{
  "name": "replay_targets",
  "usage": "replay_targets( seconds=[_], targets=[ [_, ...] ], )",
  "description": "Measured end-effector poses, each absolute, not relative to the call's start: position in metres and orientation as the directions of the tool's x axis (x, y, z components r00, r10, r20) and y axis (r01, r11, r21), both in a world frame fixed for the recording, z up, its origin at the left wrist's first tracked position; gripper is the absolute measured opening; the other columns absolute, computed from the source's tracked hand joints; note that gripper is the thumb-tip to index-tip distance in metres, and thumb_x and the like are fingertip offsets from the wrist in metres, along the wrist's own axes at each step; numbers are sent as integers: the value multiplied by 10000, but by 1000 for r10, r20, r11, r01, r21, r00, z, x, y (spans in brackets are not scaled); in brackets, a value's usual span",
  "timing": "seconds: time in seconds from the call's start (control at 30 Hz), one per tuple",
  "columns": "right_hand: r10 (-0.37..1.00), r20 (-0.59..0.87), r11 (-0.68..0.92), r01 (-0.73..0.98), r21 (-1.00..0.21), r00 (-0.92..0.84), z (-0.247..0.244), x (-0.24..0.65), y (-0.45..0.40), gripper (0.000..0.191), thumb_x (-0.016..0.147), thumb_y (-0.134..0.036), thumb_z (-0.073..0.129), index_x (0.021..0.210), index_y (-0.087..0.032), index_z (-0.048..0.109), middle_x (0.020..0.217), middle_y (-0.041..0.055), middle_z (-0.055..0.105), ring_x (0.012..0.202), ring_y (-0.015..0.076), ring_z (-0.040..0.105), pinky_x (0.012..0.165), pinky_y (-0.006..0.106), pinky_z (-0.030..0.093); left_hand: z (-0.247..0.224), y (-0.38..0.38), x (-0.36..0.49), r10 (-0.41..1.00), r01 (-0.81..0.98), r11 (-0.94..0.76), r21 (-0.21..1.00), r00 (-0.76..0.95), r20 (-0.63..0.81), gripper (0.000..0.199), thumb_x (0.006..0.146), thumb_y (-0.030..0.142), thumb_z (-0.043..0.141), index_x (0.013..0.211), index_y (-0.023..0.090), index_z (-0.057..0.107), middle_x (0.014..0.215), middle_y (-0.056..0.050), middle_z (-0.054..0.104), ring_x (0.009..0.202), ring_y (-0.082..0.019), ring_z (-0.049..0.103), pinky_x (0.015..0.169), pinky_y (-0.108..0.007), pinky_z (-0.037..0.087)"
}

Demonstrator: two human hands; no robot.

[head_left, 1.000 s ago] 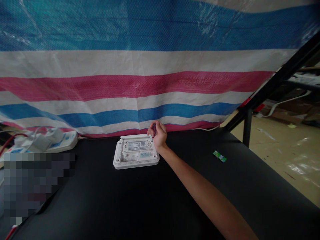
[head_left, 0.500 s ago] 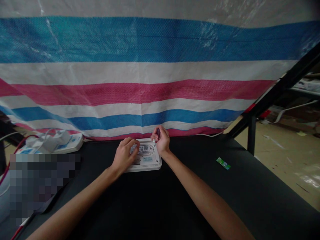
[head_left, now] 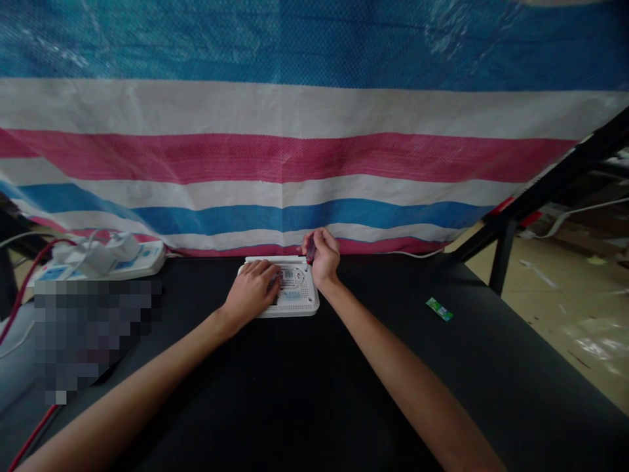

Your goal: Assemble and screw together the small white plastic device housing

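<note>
A white Wi-Fi router (head_left: pixel 298 303) lies underside up on the black table, with its label, vent holes and corner holes showing. Across its left part rests my left hand (head_left: pixel 256 283), fingers lying flat on the casing and thumb over the label. My right hand (head_left: pixel 325 255) is closed around a small screwdriver with a dark red handle (head_left: pixel 310 248), held upright over the far right corner of the router. The tool's tip is too small to make out. Along the router's far edge runs a white antenna bar (head_left: pixel 275 259).
A white power strip (head_left: pixel 150 257) with plugs and cables stands at the left, behind a blurred-out dark object (head_left: pixel 93 328). To the right lies a small green packet (head_left: pixel 439 309). A striped tarp (head_left: pixel 280 157) hangs behind the black table (head_left: pixel 373 367); a black metal frame (head_left: pixel 501 255) rises at right.
My left hand has lowered and flattened onto the router, its fingers moving toward the far edge. My right hand stays at the corner with the screwdriver, now more visible. The camera view has tilted.
</note>
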State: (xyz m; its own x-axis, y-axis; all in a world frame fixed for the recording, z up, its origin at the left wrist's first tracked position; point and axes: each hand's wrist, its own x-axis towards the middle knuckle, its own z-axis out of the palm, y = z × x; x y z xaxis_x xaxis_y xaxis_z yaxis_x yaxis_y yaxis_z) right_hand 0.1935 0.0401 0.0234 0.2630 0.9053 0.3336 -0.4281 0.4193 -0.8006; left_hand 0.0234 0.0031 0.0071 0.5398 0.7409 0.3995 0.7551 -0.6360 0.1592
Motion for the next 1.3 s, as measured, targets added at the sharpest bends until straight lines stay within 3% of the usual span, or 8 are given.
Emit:
replay_targets(
  seconds=[0.17,0.4,0.6,0.8,0.93,1.3],
  targets=[
    [928,326,372,-476,-797,180,24,192,42,413,775,-595,615,675,-208,507,546,-42,492,430,89,434,436,238,349,8,2,24,729,763,-637,111,549,410,186,922,229,514,1057,165,625,1026,-103,647,959,-263,606,888,-424,479],
    [944,301,331,-454,-828,139,24,194,43,441,770,-639,602,713,-213,502,501,-75,384,400,63,279,399,209,163,8,2,24,719,743,-655,133,560,411,202,935,229,490,1073,167,623,1023,-106,650,987,-262,606,897,-441,480],
    [943,305,333,-455,-826,137,23,193,42,436,780,-633,590,705,-216,486,502,-81,345,403,62,251,403,213,146,8,1,24,710,735,-665,134,567,416,202,936,225,482,1067,169,625,1031,-107,650,977,-263,607,894,-446,481],
    [942,317,333,-469,-818,115,25,195,40,385,739,-474,702,671,-213,427,519,-92,312,417,48,231,404,195,143,8,1,24,710,743,-659,112,567,417,190,937,230,494,1062,163,621,1044,-104,652,964,-266,610,893,-435,479],
    [949,285,313,-514,-799,135,26,196,39,348,727,-419,709,782,-244,413,520,-113,301,407,52,219,397,182,119,9,0,24,709,745,-659,103,570,414,185,933,227,503,1060,161,621,1051,-103,659,961,-267,616,886,-429,482],
    [935,322,351,-500,-791,148,22,196,42,337,746,-402,695,749,-232,405,497,-94,468,375,58,355,368,187,192,7,1,22,696,737,-669,92,579,423,174,924,239,530,1033,161,641,1075,-100,670,969,-262,634,872,-421,501]
  ],
)
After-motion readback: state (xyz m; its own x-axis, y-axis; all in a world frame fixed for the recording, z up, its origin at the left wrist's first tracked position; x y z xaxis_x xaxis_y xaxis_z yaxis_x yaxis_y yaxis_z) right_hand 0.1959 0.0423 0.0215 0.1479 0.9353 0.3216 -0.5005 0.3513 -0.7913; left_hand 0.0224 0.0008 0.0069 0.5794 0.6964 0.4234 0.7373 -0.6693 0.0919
